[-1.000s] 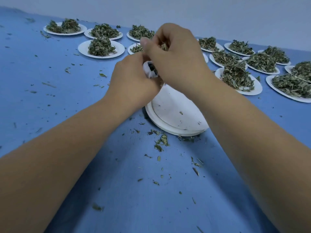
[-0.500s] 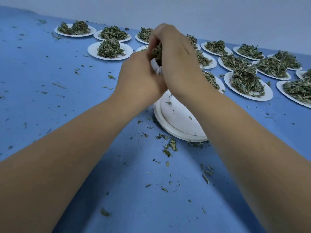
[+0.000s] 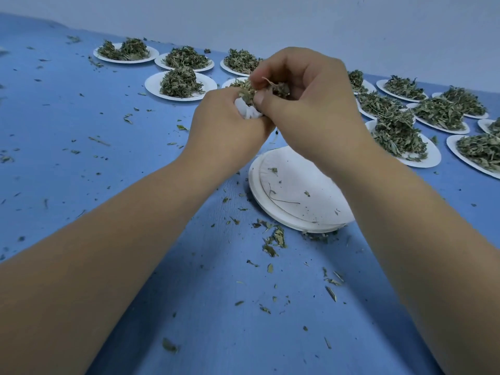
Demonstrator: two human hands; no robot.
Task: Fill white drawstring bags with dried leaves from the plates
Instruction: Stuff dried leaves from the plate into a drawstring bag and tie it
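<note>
Just above the middle of the frame the left hand (image 3: 227, 125) is curled round a white drawstring bag (image 3: 247, 111), of which only a crumpled fold of soft cloth shows between the two hands; the right hand (image 3: 311, 104), fingers bent, pinches a wiry tuft of dried leaves (image 3: 278, 89) at the bag's mouth, its thumb against the cloth; below the right wrist lies a stack of empty plates (image 3: 292, 180), round, matte white paper flecked with crumbs and one thin stem; it rests on a blue cloth (image 3: 121, 171), strewn with brittle green flakes (image 3: 274, 239), thickest at lower centre; across the upper left and towards the right edge, more heaped plates (image 3: 153, 85), round and white, carry loose, tangled mounds of grey-green leaf; a pale, plain wall (image 3: 351, 28) fills the top.
</note>
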